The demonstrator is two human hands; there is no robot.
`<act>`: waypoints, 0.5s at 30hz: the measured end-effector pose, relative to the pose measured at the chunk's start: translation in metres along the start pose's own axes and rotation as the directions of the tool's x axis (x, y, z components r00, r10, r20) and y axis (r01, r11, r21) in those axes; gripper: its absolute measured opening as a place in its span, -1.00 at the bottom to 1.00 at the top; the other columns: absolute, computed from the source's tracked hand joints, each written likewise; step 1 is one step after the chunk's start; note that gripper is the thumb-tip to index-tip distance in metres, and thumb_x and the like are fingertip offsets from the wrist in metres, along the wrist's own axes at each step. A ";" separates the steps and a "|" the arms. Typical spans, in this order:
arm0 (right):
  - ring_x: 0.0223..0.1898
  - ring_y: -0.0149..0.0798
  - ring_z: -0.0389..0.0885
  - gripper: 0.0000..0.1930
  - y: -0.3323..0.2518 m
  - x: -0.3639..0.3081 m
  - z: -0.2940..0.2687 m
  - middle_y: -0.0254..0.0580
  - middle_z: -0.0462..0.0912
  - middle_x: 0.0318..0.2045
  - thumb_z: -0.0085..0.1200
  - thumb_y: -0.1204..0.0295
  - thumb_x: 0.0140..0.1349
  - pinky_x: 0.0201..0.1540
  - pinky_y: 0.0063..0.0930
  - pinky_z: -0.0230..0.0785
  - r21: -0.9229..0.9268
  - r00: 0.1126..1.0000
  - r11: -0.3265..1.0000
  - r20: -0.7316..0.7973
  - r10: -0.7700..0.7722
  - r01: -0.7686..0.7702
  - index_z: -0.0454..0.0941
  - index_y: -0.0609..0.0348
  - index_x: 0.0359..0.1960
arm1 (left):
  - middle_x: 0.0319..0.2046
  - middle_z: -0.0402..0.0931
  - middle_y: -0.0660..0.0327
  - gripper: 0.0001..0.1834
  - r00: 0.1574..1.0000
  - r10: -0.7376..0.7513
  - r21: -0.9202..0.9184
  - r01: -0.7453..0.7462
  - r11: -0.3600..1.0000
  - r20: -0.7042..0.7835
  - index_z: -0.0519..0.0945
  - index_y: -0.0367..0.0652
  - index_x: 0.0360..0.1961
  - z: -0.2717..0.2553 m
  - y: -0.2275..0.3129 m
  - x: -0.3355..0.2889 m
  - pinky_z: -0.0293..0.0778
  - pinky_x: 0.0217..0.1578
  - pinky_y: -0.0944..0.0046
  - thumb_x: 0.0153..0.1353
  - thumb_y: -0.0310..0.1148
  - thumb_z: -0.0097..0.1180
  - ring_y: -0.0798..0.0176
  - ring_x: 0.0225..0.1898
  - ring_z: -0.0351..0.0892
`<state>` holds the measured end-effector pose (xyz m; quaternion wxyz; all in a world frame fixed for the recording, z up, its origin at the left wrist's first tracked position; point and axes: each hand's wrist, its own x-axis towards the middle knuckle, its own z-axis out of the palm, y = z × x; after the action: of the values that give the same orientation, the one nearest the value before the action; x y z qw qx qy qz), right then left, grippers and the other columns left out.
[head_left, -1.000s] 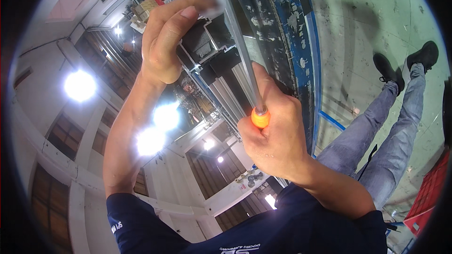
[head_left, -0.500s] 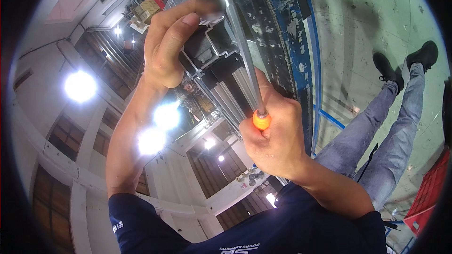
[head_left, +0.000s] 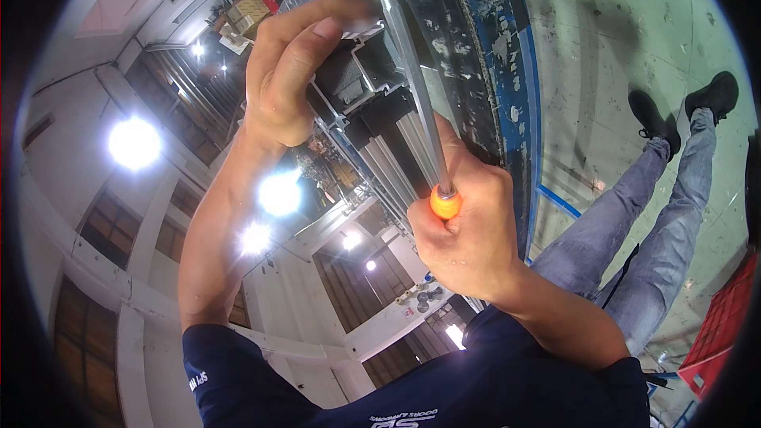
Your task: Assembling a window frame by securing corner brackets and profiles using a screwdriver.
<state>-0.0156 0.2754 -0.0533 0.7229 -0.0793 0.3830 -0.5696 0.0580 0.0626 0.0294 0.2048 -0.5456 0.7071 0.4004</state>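
My right hand is closed round the orange handle of a screwdriver. Its long metal shaft points away from me, and the tip lies close to the fingers of my left hand. Those fingers are bent over the end of an aluminium profile with a hollow, stepped cross-section, gripping it; the fingertips are blurred. The shaft passes along the right side of the profile's cut end. I cannot tell whether the tip touches anything.
Beneath the profile is a worn dark workbench with chipped paint and a blue edge. More long metal profiles run behind my right hand. A red plastic crate stands on the floor at the right, near my legs.
The screwdriver and my right hand have shifted slightly to the right. My left hand has moved a little the same way, still on the profile.
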 end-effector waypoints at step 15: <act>-0.19 0.00 0.67 -0.26 -0.004 0.001 -0.004 0.31 0.63 -0.10 0.09 0.73 0.02 -0.05 -0.33 0.53 -0.028 0.999 1.000 0.050 -0.005 0.007 0.27 0.57 0.36 | -0.27 0.68 0.10 -0.53 1.000 0.017 0.041 -0.018 0.999 0.017 0.64 -0.40 -0.06 -0.004 0.001 0.000 0.45 -0.14 0.36 0.31 -0.20 -0.12 0.31 -0.22 0.61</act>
<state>-0.0214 0.2744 -0.0546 0.7294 -0.1049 0.3724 -0.5642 0.0582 0.0597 0.0322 0.2184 -0.5316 0.7182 0.3923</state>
